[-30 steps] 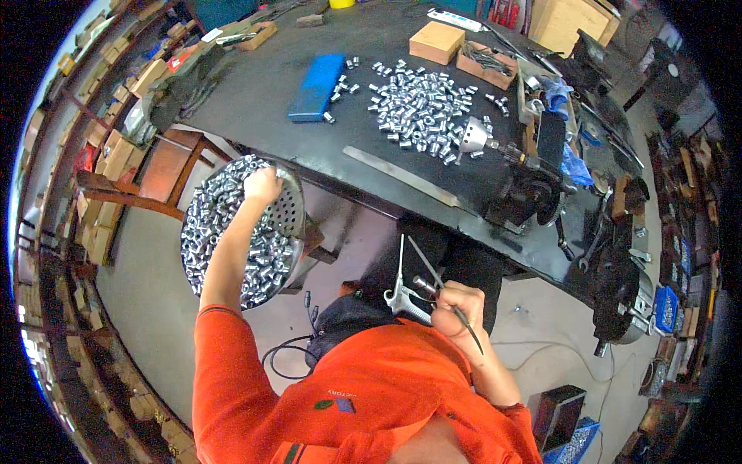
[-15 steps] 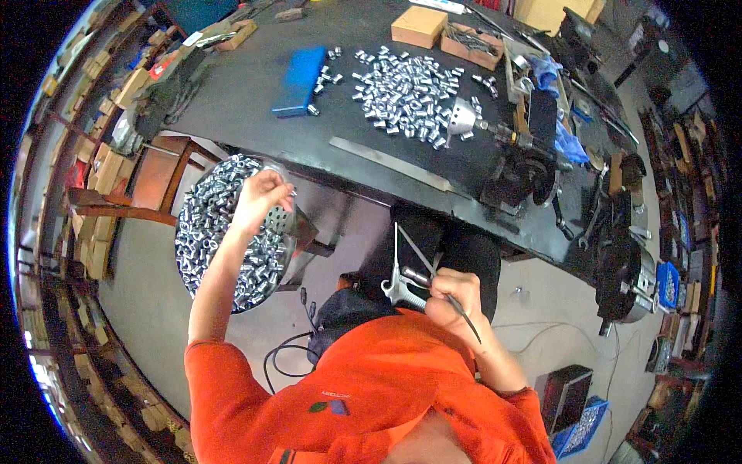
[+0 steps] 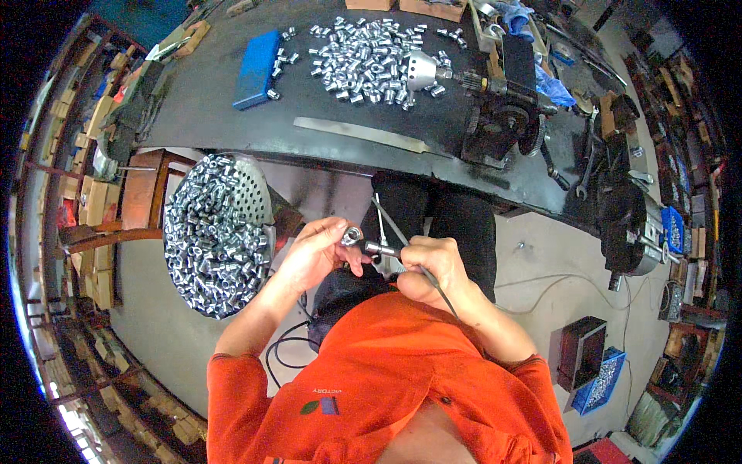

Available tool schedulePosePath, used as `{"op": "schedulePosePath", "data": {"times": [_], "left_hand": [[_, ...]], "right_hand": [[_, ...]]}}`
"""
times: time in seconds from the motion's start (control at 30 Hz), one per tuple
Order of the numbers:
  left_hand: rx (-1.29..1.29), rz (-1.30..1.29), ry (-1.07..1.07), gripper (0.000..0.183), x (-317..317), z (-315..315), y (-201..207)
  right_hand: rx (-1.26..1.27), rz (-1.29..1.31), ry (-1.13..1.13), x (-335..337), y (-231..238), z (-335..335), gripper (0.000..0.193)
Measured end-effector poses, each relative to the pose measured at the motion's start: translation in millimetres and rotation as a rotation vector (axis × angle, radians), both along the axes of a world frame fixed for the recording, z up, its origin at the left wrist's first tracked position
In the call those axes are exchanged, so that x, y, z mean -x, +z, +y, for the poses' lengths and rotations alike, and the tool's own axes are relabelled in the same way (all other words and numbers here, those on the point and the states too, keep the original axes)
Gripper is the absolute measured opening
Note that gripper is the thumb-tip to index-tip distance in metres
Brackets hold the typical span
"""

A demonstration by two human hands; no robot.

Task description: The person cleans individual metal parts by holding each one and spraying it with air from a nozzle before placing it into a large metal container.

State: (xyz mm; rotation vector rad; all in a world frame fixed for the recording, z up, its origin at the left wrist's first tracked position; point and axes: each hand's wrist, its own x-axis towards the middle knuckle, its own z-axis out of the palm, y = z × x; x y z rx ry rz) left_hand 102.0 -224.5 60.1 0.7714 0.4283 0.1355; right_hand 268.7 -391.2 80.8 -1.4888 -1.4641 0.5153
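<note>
A small shiny metal sleeve [image 3: 352, 236] is pinched in the fingers of my left hand [image 3: 311, 259], its open end showing. My right hand [image 3: 433, 269] is closed around a short cylindrical tool with a shiny metal tip [image 3: 377, 247]. That tip points at the sleeve from close by; whether they touch I cannot tell. The same hand also grips a long thin file-like rod [image 3: 394, 222], which sticks out on both sides of the fist. Under it an air blow gun [image 3: 382, 220] with a thin nozzle is partly hidden by the hand.
Left of me stands a perforated metal basin [image 3: 259, 197] heaped with similar sleeves [image 3: 212, 247]. On the dark workbench [image 3: 232, 135] lie more sleeves [image 3: 363, 66], a blue box [image 3: 256, 69] and a flat metal bar [image 3: 359, 134]. A chuck [image 3: 421, 71] on a machine stands at the right.
My left hand has come from above the basin to in front of my body, with a sleeve in its fingers. My right hand has shifted slightly up and left, and the view has moved.
</note>
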Motion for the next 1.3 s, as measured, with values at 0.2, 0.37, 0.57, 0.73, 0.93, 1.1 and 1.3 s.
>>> {"op": "schedulePosePath", "data": {"times": [0.2, 0.37, 0.57, 0.73, 0.93, 1.1, 1.3], "left_hand": [[-0.522, 0.159, -0.057, 0.020, -2, 3, 20], [-0.816, 0.179, -0.104, 0.019, -7, -1, 29], [-0.809, 0.034, -0.059, 0.018, -11, -3, 24], [-1.198, -0.147, -0.103, 0.018, -17, 0, 25], [-0.819, -0.064, -0.153, 0.020, -24, -3, 24], [-0.587, 0.057, -0.183, 0.020, -32, -13, 29], [-1.102, 0.180, 0.128, 0.016, -28, 22, 14]], "right_hand": [[0.041, -0.066, -0.023, 2, 1, 4, 0.016], [0.019, -0.043, -0.065, 9, -6, 5, 0.014], [0.060, -0.030, -0.062, 9, -8, 4, 0.015], [0.142, 0.321, 0.021, 1, -20, 5, 0.020], [0.321, 0.510, 0.041, -6, -17, -2, 0.029], [0.147, 0.314, -0.045, -5, -15, 1, 0.026], [0.068, 0.170, -0.107, -13, -13, -10, 0.027]]}}
